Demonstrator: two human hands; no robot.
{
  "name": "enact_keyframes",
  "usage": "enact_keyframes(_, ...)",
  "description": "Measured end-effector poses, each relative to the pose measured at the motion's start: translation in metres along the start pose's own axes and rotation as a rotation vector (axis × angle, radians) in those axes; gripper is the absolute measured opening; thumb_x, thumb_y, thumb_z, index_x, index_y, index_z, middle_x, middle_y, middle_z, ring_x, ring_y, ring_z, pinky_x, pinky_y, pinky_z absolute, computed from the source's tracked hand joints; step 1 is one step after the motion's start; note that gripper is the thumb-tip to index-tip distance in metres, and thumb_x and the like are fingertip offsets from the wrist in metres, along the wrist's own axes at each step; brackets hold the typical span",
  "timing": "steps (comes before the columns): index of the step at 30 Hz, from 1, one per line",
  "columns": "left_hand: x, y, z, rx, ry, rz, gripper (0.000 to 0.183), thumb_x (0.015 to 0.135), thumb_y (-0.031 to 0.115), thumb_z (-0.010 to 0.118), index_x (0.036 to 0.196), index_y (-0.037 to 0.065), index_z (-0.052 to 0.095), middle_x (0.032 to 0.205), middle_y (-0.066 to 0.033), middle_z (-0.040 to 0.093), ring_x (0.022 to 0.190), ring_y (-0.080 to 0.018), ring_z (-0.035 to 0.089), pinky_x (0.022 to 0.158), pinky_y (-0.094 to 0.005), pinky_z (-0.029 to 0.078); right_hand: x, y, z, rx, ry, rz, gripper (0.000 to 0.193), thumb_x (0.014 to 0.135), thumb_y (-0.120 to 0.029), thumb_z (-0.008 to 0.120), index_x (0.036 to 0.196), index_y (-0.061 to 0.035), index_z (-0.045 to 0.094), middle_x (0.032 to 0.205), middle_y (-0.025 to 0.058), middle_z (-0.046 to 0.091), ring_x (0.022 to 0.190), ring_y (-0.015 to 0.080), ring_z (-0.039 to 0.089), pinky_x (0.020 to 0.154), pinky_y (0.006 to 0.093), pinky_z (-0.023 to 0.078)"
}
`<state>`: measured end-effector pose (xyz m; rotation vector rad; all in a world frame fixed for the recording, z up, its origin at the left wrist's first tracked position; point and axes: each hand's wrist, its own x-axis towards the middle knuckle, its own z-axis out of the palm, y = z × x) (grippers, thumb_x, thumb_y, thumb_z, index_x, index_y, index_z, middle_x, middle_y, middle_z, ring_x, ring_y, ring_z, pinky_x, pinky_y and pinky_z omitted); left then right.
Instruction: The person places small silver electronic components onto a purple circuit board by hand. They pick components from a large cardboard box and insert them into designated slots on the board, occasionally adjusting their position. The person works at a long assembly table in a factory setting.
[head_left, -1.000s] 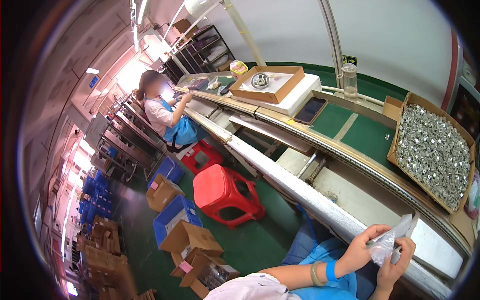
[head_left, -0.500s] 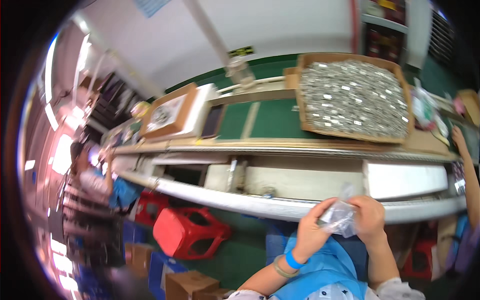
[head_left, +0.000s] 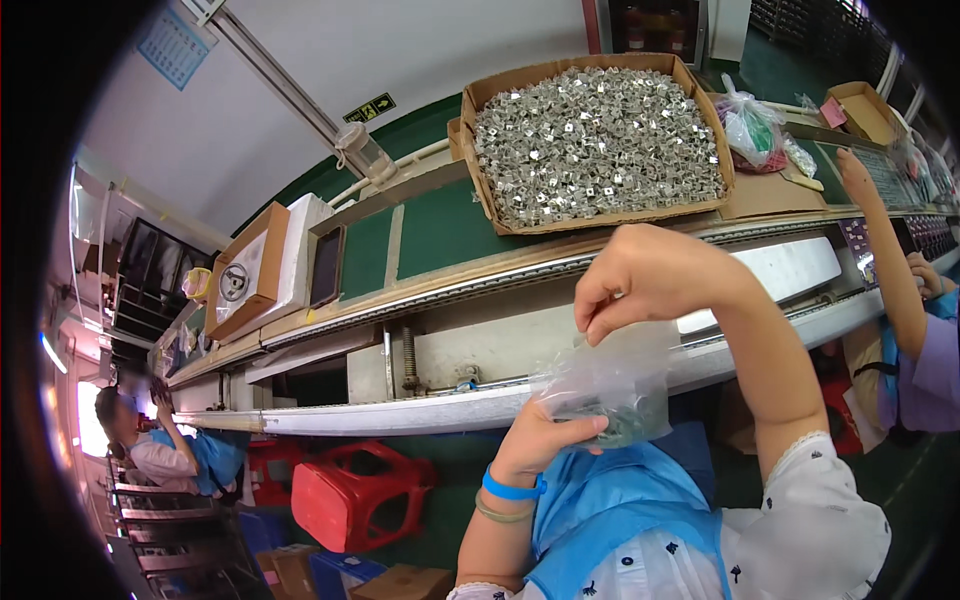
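Note:
A clear plastic bag [head_left: 635, 400] with dark greenish contents is in front of my blue apron. My left hand [head_left: 550, 435] is closed on its lower left side, thumb across the plastic. Over the bag's upper edge, my right hand [head_left: 650, 280] bends down from a raised wrist with its fingertips pinched together. Whatever the pinch holds, if anything, is too small to make out. Beyond my hands, a shallow cardboard box [head_left: 715, 150] full of small shiny metal parts [head_left: 600, 140] stands on the bench.
A conveyor bench with a green belt [head_left: 440, 235] and metal front rail [head_left: 400, 418] runs across. A small carton [head_left: 255, 270] and dark tray [head_left: 327, 265] lie left. A red stool [head_left: 350, 490] stands below. Co-workers' arms [head_left: 885, 250] reach in at right; another person [head_left: 185, 450] sits far left.
Both hands were together on the crumpled bag. My right hand has risen above it, and the bag now hangs spread with its contents showing. The view has shifted right.

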<state>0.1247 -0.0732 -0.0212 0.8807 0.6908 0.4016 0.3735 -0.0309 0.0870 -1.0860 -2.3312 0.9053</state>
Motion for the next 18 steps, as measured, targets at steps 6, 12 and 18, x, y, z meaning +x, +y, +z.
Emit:
enact_keyframes(6, -0.007, 0.017, -0.032, -0.234, -0.145, 0.23, 0.048, 0.092, 0.011, 0.069, 0.137, 0.0, 0.055, 0.119, -0.0166, 0.066, 0.092, -0.0228, 0.071, 0.063, -0.0328, 0.062, 0.049, 0.003, 0.013, 0.52, 0.265, 0.05, 0.026, 0.089, -0.018, 0.073, 0.107, -0.0005, 0.07, 0.088, 0.0078, 0.073, 0.081, 0.016, 0.069, 0.077, 0.0298, 0.054)
enact_keyframes(12, -0.004, 0.067, -0.07, -0.253, 0.056, 0.429, 0.049, 0.095, 0.011, 0.064, 0.14, 0.0, 0.048, 0.122, -0.0155, 0.064, 0.096, -0.0237, 0.069, 0.063, -0.0343, 0.061, 0.066, 0.041, 0.052, 1.354, 0.396, 0.172, 0.059, 0.098, -0.039, 0.063, 0.142, -0.0018, 0.047, 0.122, 0.015, 0.064, 0.108, 0.0218, 0.065, 0.091, 0.0374, 0.056)
enact_keyframes(18, 0.036, 0.1, -0.114, -0.44, 0.026, 0.589, 0.053, 0.1, 0.029, 0.062, 0.142, 0.002, 0.045, 0.123, -0.0111, 0.065, 0.097, -0.0247, 0.068, 0.071, -0.0365, 0.061, 0.112, 0.015, 0.05, 0.833, 0.273, 0.221, 0.089, 0.088, -0.046, 0.076, 0.154, -0.0078, 0.03, 0.142, 0.0151, 0.05, 0.123, 0.0295, 0.058, 0.087, 0.0458, 0.059)
